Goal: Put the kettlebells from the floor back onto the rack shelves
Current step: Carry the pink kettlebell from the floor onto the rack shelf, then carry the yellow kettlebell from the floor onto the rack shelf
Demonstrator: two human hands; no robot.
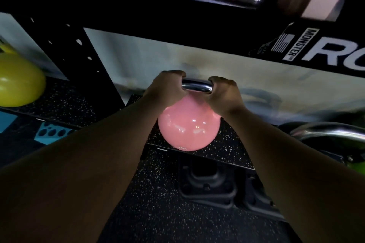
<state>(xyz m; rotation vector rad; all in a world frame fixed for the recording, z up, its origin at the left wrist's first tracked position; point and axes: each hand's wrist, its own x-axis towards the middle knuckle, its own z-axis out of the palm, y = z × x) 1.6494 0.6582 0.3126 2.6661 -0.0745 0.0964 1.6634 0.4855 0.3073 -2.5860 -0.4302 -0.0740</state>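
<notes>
A pink kettlebell [188, 124] is gripped by both hands at its chrome handle [196, 85]. The left hand [165, 89] is closed round the handle's left end and the right hand [224, 94] round its right end, so that only the middle of the bar is seen between them; the fingers are curled out of sight behind the handle. The kettlebell is placed at the near edge of the low shelf [227, 150], which is covered in black speckled rubber; whether its base is resting on the shelf cannot be told. A yellow kettlebell [18, 81] is seen on the shelf at the far left, beyond a black upright [83, 53] pierced with holes. At the right edge another chrome handle [327, 130] is seen over a green body [358, 165], partly cut off. A black beam [237, 39] with white lettering is seen above the hands. Speckled floor [158, 193] is seen between the forearms.
</notes>
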